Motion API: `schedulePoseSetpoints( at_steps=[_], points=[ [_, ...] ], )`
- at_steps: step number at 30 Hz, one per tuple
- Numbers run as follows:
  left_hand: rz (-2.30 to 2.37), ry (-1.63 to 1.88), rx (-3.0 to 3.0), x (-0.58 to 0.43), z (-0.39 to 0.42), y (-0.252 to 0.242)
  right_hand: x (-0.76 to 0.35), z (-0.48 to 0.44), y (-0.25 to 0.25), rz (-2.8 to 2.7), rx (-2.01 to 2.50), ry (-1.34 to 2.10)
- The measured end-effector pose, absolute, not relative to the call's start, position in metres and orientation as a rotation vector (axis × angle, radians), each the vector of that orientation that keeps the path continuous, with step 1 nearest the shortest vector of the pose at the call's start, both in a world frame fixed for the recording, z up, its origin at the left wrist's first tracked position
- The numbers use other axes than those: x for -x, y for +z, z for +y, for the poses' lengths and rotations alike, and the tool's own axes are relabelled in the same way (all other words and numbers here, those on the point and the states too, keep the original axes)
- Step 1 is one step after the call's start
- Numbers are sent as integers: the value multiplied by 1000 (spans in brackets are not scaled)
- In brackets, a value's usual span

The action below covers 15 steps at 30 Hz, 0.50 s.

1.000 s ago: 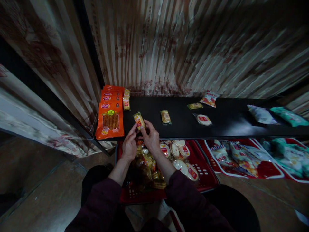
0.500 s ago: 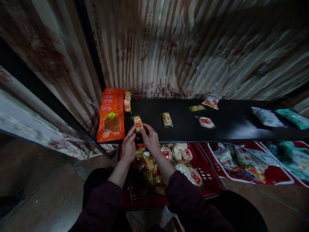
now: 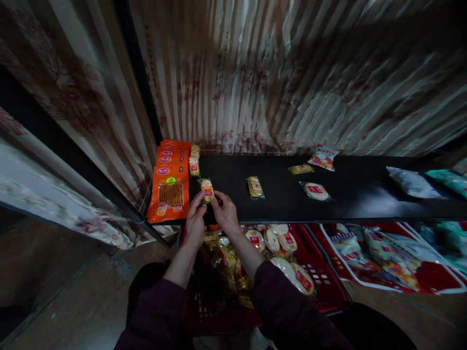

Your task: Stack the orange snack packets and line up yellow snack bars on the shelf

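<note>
Between the fingertips of my left hand [image 3: 196,221] and my right hand [image 3: 224,212] is a small snack packet [image 3: 207,188] in clear wrap with a yellow and red label. Both hands are closed on its near end, over the front part of the black shelf [image 3: 228,182]. Left of it lies an overlapping row of orange snack bags [image 3: 170,187]. Behind it, against those bags, similar yellow packets [image 3: 194,163] stand in a line. A biscuit packet [image 3: 255,187] lies apart to the right.
Farther right on the shelf are a round cracker packet [image 3: 315,191], a flat biscuit packet [image 3: 301,168], a white-orange bag [image 3: 323,157] and a pale bag [image 3: 414,183]. Below the front edge sit a red basket [image 3: 323,277] of wrapped snacks and another basket [image 3: 443,282] of bags.
The view has shifted slightly, so the shelf appears lower. Both hands still hold the packet, which sits slightly closer to the orange bags.
</note>
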State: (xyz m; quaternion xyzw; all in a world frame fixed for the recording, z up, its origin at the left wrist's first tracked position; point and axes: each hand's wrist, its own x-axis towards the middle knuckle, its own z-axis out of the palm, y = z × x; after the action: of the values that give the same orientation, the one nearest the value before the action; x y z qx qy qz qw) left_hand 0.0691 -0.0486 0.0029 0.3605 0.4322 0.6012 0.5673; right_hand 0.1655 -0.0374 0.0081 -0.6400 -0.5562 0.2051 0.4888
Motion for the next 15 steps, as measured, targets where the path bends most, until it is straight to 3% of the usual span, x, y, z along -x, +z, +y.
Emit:
schedulePoseSetpoints(
  at_steps=[15],
  points=[
    [1119,1430,-1021,-74,-33,4,-164,-11,-5,-1288,1484,529]
  ],
)
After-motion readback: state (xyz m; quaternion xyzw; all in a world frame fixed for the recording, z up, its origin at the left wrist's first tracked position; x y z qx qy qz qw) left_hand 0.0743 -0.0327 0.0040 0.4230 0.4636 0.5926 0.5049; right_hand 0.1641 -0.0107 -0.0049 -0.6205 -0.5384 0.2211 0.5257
